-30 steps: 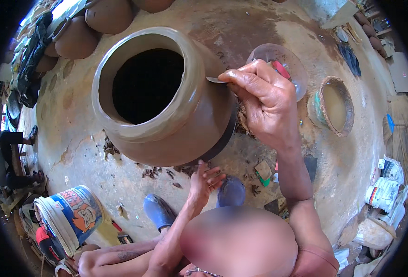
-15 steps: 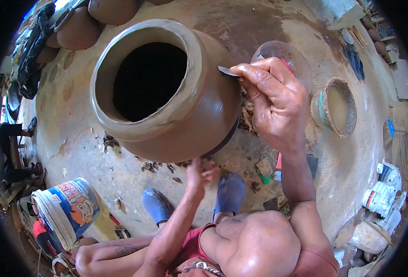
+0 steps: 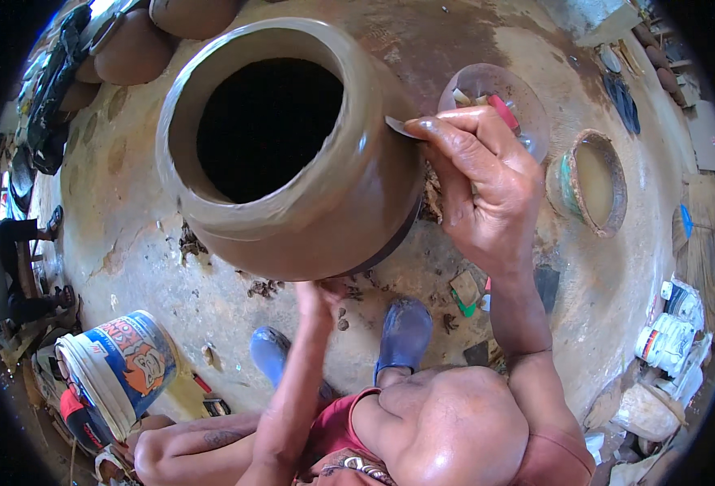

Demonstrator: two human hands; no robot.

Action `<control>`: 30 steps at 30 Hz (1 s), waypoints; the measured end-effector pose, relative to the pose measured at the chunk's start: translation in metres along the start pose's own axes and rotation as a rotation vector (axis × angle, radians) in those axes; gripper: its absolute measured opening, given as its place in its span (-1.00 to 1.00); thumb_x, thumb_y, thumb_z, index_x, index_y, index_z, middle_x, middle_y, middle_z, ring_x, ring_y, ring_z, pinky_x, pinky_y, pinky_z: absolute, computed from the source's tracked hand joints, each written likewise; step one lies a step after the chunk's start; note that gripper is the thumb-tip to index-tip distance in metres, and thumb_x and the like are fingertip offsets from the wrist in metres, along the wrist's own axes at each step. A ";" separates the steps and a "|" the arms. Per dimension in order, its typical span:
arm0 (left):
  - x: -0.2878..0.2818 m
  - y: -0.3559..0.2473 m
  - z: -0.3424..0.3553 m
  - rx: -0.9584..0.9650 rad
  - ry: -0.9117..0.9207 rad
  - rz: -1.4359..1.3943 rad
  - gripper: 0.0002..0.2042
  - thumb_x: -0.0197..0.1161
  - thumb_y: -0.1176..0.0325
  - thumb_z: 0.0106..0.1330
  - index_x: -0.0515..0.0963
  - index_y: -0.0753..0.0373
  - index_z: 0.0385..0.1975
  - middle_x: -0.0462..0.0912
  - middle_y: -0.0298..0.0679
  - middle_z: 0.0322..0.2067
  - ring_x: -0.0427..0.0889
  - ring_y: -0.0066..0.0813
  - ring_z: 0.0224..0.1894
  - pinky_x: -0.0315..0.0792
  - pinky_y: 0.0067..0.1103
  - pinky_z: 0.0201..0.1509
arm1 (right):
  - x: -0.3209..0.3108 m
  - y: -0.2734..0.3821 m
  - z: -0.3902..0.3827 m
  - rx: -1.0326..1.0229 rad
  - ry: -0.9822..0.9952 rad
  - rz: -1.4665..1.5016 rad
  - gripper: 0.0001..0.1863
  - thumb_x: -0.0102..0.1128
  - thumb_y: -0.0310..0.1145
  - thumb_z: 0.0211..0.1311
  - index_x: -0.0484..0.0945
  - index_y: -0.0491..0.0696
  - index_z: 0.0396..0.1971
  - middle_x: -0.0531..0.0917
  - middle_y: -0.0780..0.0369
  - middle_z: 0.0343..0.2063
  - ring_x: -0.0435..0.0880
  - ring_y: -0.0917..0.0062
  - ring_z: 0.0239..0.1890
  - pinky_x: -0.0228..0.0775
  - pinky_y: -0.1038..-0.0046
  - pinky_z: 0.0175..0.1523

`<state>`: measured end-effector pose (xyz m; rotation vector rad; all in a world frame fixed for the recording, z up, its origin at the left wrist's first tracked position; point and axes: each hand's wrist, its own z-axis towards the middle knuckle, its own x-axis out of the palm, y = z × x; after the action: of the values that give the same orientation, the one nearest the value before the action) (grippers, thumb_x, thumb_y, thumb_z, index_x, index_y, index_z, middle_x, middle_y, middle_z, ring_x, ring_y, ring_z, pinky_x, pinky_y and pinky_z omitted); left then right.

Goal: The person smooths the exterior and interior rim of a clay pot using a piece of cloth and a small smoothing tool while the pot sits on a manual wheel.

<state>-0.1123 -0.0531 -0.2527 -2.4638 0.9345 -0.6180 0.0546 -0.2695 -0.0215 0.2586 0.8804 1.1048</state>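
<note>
A large brown clay pot [image 3: 293, 235] with a wide wet rim and a dark inside stands in front of me. My right hand [image 3: 491, 170] is closed in a pinch on a thin metal scraper [image 3: 402, 128]. The scraper's curved tip lies against the pot's right shoulder, just below the rim. Down at the near side of the pot, my left hand [image 3: 319, 296] reaches to its lower wall. The pot and blur hide most of the left fingers, so their grip does not show.
Right of the pot are a round dish [image 3: 527, 93] with small tools and a bowl [image 3: 592, 186] of cloudy water. A printed white bucket [image 3: 123, 364] stands at lower left. Other clay pots [image 3: 135, 49] line the far left. Clay scraps [image 3: 264, 287] litter the floor, and a person's legs [image 3: 21, 267] show at left.
My left hand has moved left and in under the pot's near side. The pot's rim has shifted slightly and sits a little higher in view. My right hand keeps nearly the same place.
</note>
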 end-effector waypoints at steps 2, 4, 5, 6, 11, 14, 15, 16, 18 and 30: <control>-0.055 -0.043 0.044 0.279 0.079 0.036 -0.32 0.08 -0.22 0.57 0.34 0.22 0.42 0.65 -0.09 0.14 0.77 -0.18 -0.04 0.69 -0.32 -0.01 | 0.007 0.007 0.001 0.000 0.008 0.016 -0.69 0.32 -0.80 0.25 0.77 -0.19 -0.06 0.74 0.17 -0.26 0.75 0.47 -0.25 0.59 0.51 -0.15; -0.082 -0.046 0.063 0.551 -0.028 0.232 -0.35 0.12 -0.14 0.57 0.35 0.25 0.42 0.64 -0.09 0.15 0.76 -0.17 -0.03 0.70 -0.32 0.00 | 0.011 0.010 0.003 -0.010 0.003 0.042 -0.69 0.32 -0.80 0.24 0.77 -0.19 -0.07 0.74 0.17 -0.26 0.75 0.47 -0.25 0.59 0.51 -0.16; -0.083 -0.030 0.069 0.661 -0.225 0.259 -0.37 0.15 -0.08 0.58 0.36 0.29 0.41 0.65 -0.06 0.13 0.77 -0.15 -0.03 0.72 -0.31 -0.02 | 0.016 0.012 0.004 -0.021 -0.012 0.062 -0.69 0.31 -0.81 0.24 0.77 -0.20 -0.07 0.74 0.17 -0.26 0.75 0.46 -0.25 0.59 0.51 -0.16; -0.045 -0.002 0.056 0.504 -0.204 0.217 -0.38 0.14 -0.11 0.58 0.37 0.28 0.38 0.67 -0.07 0.09 0.76 -0.23 -0.11 0.68 -0.36 -0.12 | 0.009 0.005 0.000 -0.024 -0.002 0.019 -0.69 0.31 -0.81 0.24 0.77 -0.20 -0.08 0.73 0.16 -0.26 0.75 0.46 -0.25 0.59 0.51 -0.16; 0.040 0.043 -0.041 -0.178 0.042 0.195 -0.34 0.06 -0.25 0.58 0.42 0.28 0.32 0.73 -0.08 -0.02 0.78 -0.31 -0.30 0.60 -0.49 -0.42 | 0.003 0.003 -0.008 -0.008 0.012 0.007 -0.68 0.39 -0.76 0.11 0.77 -0.19 -0.12 0.69 0.14 -0.30 0.75 0.32 -0.31 0.60 0.37 -0.26; 0.020 0.018 -0.020 -0.064 0.008 0.092 -0.36 0.11 -0.16 0.59 0.43 0.33 0.33 0.72 -0.04 0.06 0.81 -0.24 -0.22 0.66 -0.42 -0.29 | 0.006 0.007 -0.003 -0.023 -0.024 0.031 -0.69 0.40 -0.75 0.11 0.77 -0.18 -0.13 0.69 0.15 -0.31 0.73 0.32 -0.34 0.59 0.37 -0.27; -0.007 -0.004 0.001 0.030 0.070 0.058 -0.38 0.13 -0.11 0.59 0.42 0.34 0.33 0.70 -0.06 0.09 0.80 -0.25 -0.14 0.66 -0.41 -0.26 | 0.006 0.010 -0.003 -0.015 -0.024 0.033 -0.70 0.41 -0.74 0.11 0.78 -0.18 -0.13 0.69 0.15 -0.32 0.73 0.32 -0.35 0.59 0.38 -0.28; -0.039 -0.032 0.017 0.138 0.119 0.024 -0.40 0.14 -0.06 0.59 0.41 0.36 0.34 0.69 -0.07 0.12 0.78 -0.26 -0.07 0.67 -0.39 -0.23 | 0.009 0.013 -0.003 -0.019 -0.036 0.048 -0.69 0.42 -0.74 0.11 0.78 -0.18 -0.13 0.69 0.15 -0.32 0.73 0.32 -0.35 0.59 0.38 -0.28; -0.054 -0.039 0.037 0.223 0.106 0.076 -0.43 0.14 -0.01 0.59 0.41 0.34 0.34 0.66 -0.10 0.15 0.75 -0.29 0.03 0.67 -0.38 -0.22 | 0.006 0.010 -0.005 -0.028 -0.044 0.032 -0.69 0.43 -0.73 0.11 0.78 -0.18 -0.12 0.69 0.15 -0.32 0.72 0.32 -0.35 0.59 0.39 -0.28; -0.008 -0.037 0.002 0.190 0.097 0.008 -0.38 0.02 -0.10 0.66 0.29 0.24 0.48 0.63 -0.07 0.20 0.69 -0.12 0.18 0.68 -0.25 0.06 | 0.012 0.012 -0.025 0.044 -0.098 0.048 -0.65 0.34 -0.83 0.16 0.78 -0.19 -0.08 0.73 0.14 -0.28 0.74 0.46 -0.26 0.60 0.52 -0.19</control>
<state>-0.0982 -0.0215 -0.2365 -2.2786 0.8785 -0.7914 0.0302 -0.2590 -0.0364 0.3682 0.8154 1.1086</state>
